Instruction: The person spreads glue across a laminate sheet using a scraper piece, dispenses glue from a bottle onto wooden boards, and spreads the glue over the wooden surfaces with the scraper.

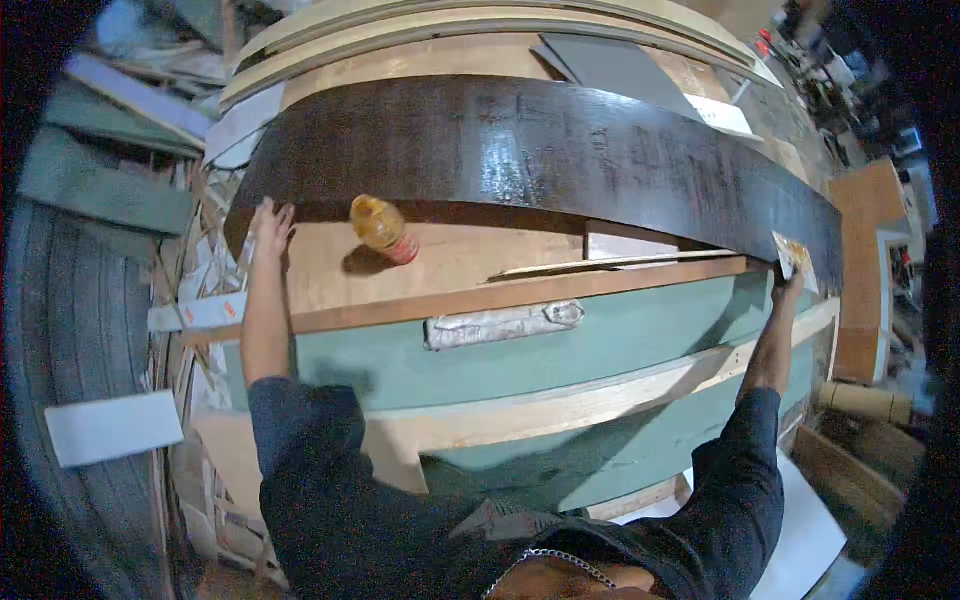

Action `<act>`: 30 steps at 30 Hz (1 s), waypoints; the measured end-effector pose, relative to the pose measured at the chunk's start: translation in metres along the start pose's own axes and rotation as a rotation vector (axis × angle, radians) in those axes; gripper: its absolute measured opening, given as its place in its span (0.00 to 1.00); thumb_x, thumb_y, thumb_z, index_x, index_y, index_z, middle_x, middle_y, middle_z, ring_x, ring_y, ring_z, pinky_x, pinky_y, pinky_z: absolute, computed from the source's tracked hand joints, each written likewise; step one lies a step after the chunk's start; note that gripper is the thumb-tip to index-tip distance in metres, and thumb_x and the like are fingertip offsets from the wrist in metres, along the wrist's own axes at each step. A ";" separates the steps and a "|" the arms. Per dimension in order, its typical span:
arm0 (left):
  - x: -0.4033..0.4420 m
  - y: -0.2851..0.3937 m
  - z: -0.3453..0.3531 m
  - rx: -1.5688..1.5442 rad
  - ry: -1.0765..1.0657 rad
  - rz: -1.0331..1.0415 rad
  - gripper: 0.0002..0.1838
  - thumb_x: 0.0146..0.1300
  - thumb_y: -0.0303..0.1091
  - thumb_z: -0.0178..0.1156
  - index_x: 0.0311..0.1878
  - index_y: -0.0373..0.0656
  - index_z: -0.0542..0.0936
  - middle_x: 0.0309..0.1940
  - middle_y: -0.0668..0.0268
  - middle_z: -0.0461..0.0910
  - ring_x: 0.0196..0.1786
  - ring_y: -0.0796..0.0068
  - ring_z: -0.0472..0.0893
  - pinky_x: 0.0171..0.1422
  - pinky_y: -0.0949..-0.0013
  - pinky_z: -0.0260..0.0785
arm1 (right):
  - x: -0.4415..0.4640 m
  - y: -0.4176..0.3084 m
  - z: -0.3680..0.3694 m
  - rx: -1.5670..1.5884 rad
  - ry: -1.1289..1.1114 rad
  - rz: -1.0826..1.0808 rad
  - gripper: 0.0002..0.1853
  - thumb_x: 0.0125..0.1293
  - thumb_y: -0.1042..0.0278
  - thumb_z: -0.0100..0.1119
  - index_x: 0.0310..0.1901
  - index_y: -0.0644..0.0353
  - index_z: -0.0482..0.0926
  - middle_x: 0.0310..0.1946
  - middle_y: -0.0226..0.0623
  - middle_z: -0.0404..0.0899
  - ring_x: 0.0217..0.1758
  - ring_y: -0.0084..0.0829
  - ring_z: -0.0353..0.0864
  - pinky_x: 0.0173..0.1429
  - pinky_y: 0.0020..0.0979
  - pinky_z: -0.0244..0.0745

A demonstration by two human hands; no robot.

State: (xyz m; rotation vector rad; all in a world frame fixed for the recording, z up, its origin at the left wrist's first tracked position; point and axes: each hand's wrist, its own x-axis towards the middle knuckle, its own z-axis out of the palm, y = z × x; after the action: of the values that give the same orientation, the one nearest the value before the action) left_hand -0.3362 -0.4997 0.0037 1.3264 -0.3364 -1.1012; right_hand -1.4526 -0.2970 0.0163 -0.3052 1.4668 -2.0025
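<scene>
Your left hand is at the near edge of the long, dark-brown glossy board, upper half of frame, probably to steady it. Fingertips blur into the edge, so can't tell if that grip is closed. Your right hand, at frame right, pinches a pale, flat, amber-smeared spreader; can't tell if it touches the board. The clear bottle with amber contents and red label sits on the tan plywood desk, left of centre, likely for easy reach. Its mouth is blurred; board's underside hidden.
</scene>
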 end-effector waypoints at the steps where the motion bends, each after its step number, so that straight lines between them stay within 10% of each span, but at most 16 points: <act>1: 0.012 -0.017 -0.017 0.290 -0.127 0.219 0.26 0.75 0.39 0.52 0.68 0.37 0.59 0.61 0.51 0.70 0.57 0.47 0.77 0.56 0.54 0.80 | -0.027 -0.006 0.015 -0.059 0.033 -0.062 0.18 0.71 0.61 0.53 0.56 0.62 0.76 0.49 0.40 0.81 0.49 0.38 0.82 0.52 0.42 0.81; 7: 0.012 -0.025 0.001 0.039 0.139 0.114 0.21 0.73 0.38 0.55 0.62 0.36 0.66 0.45 0.53 0.80 0.43 0.53 0.84 0.42 0.60 0.82 | -0.023 -0.002 -0.028 0.043 0.017 0.089 0.21 0.73 0.60 0.53 0.59 0.68 0.72 0.52 0.45 0.79 0.52 0.41 0.82 0.58 0.41 0.82; 13: -0.065 -0.014 -0.005 0.005 0.057 -0.095 0.25 0.71 0.38 0.53 0.68 0.40 0.65 0.60 0.58 0.76 0.57 0.61 0.81 0.51 0.60 0.79 | -0.121 -0.042 -0.028 0.199 -0.092 0.131 0.23 0.75 0.63 0.45 0.63 0.72 0.68 0.56 0.53 0.77 0.57 0.51 0.80 0.64 0.47 0.79; 17: -0.186 0.008 0.011 0.633 -0.591 0.331 0.41 0.63 0.36 0.62 0.76 0.41 0.54 0.75 0.55 0.56 0.73 0.57 0.64 0.67 0.55 0.70 | -0.211 -0.050 -0.061 -0.187 -0.185 -0.265 0.24 0.76 0.60 0.44 0.65 0.71 0.67 0.58 0.53 0.75 0.57 0.50 0.79 0.65 0.48 0.77; 20: -0.208 -0.009 0.042 0.633 -0.771 0.320 0.56 0.51 0.41 0.75 0.78 0.43 0.50 0.78 0.57 0.48 0.78 0.57 0.53 0.77 0.51 0.53 | -0.265 -0.065 -0.075 0.145 -0.068 -0.100 0.20 0.75 0.61 0.48 0.60 0.68 0.71 0.54 0.51 0.78 0.53 0.47 0.82 0.61 0.48 0.80; 24: -0.191 -0.070 0.085 0.573 -0.703 0.614 0.44 0.50 0.38 0.78 0.68 0.35 0.67 0.68 0.58 0.66 0.63 0.62 0.73 0.66 0.60 0.69 | -0.358 -0.088 -0.069 0.195 0.253 -0.075 0.17 0.73 0.65 0.50 0.56 0.68 0.74 0.51 0.48 0.81 0.52 0.46 0.83 0.60 0.50 0.80; 26: -0.199 -0.084 0.107 0.704 -0.520 0.348 0.32 0.52 0.38 0.78 0.56 0.31 0.76 0.45 0.58 0.82 0.47 0.67 0.81 0.57 0.63 0.74 | -0.404 -0.109 -0.060 0.167 0.364 -0.100 0.19 0.73 0.67 0.46 0.59 0.70 0.72 0.51 0.48 0.80 0.51 0.48 0.83 0.56 0.53 0.82; 30: -0.230 -0.088 0.140 0.384 -0.335 0.102 0.22 0.55 0.33 0.75 0.50 0.37 0.79 0.36 0.59 0.83 0.40 0.64 0.82 0.47 0.59 0.79 | -0.429 -0.101 -0.149 0.192 0.316 -0.157 0.21 0.73 0.63 0.46 0.60 0.69 0.71 0.52 0.49 0.80 0.50 0.48 0.84 0.55 0.50 0.83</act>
State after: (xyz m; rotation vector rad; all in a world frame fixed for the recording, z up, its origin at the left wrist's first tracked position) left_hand -0.5928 -0.3902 0.0506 1.4368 -0.8899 -1.2116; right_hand -1.2339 0.0969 0.1313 -0.0214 1.4562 -2.3844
